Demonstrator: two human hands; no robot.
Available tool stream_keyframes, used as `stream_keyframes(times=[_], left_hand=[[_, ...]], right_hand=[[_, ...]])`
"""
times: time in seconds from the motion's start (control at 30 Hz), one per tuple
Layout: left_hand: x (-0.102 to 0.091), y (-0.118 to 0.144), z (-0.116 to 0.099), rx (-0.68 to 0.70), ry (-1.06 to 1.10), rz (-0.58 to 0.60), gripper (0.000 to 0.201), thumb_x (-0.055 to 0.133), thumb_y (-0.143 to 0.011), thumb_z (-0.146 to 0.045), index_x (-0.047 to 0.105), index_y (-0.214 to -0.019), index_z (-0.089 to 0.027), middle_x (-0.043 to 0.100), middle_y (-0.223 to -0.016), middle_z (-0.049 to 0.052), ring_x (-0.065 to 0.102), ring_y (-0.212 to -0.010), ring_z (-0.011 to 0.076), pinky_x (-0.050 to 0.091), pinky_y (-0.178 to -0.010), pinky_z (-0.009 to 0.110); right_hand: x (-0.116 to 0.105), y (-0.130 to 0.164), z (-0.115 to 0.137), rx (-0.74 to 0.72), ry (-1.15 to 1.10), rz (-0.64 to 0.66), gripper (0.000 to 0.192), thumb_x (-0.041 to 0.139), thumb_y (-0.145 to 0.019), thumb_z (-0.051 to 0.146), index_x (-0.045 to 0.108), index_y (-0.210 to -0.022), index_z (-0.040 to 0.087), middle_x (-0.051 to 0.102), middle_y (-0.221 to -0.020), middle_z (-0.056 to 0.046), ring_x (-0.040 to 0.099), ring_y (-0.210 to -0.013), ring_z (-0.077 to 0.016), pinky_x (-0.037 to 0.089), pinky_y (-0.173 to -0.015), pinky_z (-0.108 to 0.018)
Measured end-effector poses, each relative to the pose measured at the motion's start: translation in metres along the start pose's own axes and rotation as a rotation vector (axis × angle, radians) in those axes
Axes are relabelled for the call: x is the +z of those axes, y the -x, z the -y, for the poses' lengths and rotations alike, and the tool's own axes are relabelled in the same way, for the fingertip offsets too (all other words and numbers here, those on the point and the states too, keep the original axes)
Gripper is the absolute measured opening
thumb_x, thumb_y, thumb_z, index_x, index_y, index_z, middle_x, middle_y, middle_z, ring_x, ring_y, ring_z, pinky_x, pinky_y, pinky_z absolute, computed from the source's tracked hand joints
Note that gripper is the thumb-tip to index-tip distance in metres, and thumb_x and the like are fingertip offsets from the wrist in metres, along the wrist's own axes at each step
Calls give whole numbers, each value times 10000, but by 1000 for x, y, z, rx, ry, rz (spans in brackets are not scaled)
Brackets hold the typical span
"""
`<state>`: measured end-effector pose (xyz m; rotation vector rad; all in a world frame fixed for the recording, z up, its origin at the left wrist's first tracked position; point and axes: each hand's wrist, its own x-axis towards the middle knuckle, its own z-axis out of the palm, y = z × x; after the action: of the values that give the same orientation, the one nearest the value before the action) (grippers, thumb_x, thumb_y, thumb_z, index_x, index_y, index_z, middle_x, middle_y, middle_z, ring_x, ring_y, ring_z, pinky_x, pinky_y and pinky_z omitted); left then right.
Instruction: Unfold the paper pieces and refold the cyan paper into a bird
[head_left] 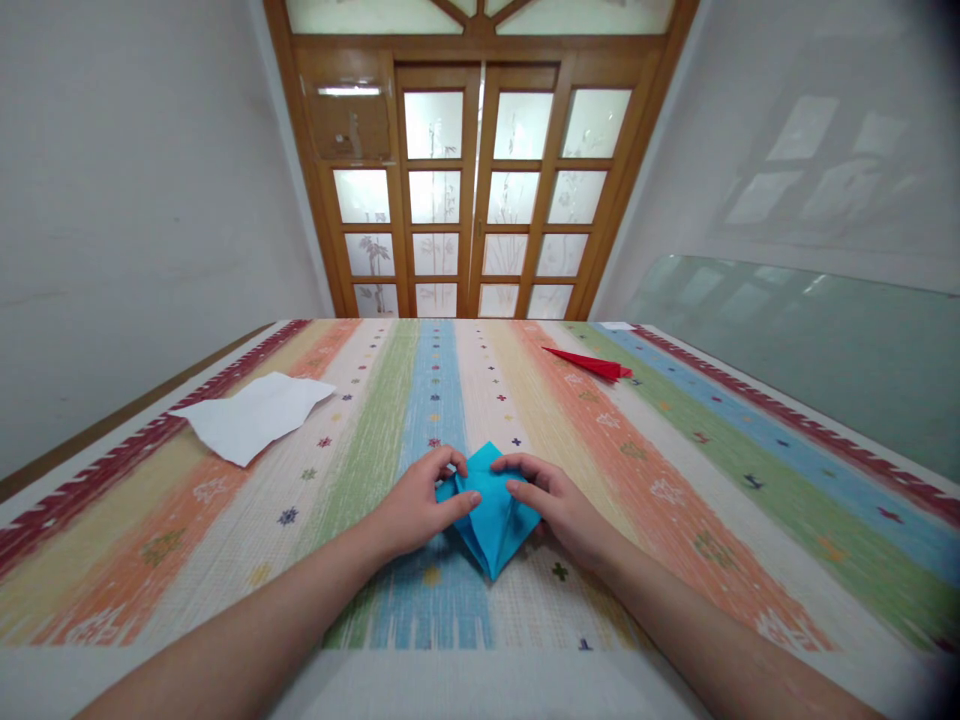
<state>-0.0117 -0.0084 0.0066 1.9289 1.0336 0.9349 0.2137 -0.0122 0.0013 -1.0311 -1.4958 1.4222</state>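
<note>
A: Surroundings?
B: Striped tablecloth (675, 480) under both hands. White paper (251, 415) far beyond the left hand (412, 510); red folded paper (592, 364) beyond the right hand (559, 510).
A: Grip?
B: Both hands pinch the blue folded paper (491, 510) lying between them, fingers bent onto it.

A home room: wooden glazed doors (480, 190), striped tablecloth (675, 470).

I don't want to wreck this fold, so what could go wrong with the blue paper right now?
1. Both hands, left hand and right hand, press the blue paper from opposite sides; uneven pressure could skew the crease.
2. The striped tablecloth looks woven and soft, so creases may come out less sharp.
</note>
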Motion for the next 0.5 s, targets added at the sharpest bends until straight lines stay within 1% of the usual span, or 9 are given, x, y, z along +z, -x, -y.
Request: stream_keyframes(times=[0.17, 0.3, 0.5], left_hand=[[0, 0, 0, -12, -6, 37, 329, 728, -807, -421, 582, -1012, -211, 601, -937, 16, 549, -861, 190, 427, -789, 296], [0, 0, 1, -34, -2, 29, 370, 734, -799, -423, 599, -1069, -210, 603, -964, 23, 547, -875, 196, 422, -787, 300], [-1, -2, 2, -3, 14, 27, 264, 638, -874, -382, 603, -1062, -201, 621, -990, 33, 564, -889, 194, 428, -799, 306]], right_hand=[[-1, 0, 1, 2, 6, 4, 294, 683, -850, 414, 658, -1071, 223, 638, -930, -37, 564, -757, -178, 459, -628, -286], [-1, 1, 3, 14, 23, -5, 306, 690, -838, 419, 659, -1077, 231, 622, -878, -24, 537, -675, -159, 423, -559, -265], [-1, 0, 4, 20, 32, -12, 314, 676, -844, 435, 655, -1081, 231, 601, -802, -16, 533, -658, -166, 401, -540, -263]])
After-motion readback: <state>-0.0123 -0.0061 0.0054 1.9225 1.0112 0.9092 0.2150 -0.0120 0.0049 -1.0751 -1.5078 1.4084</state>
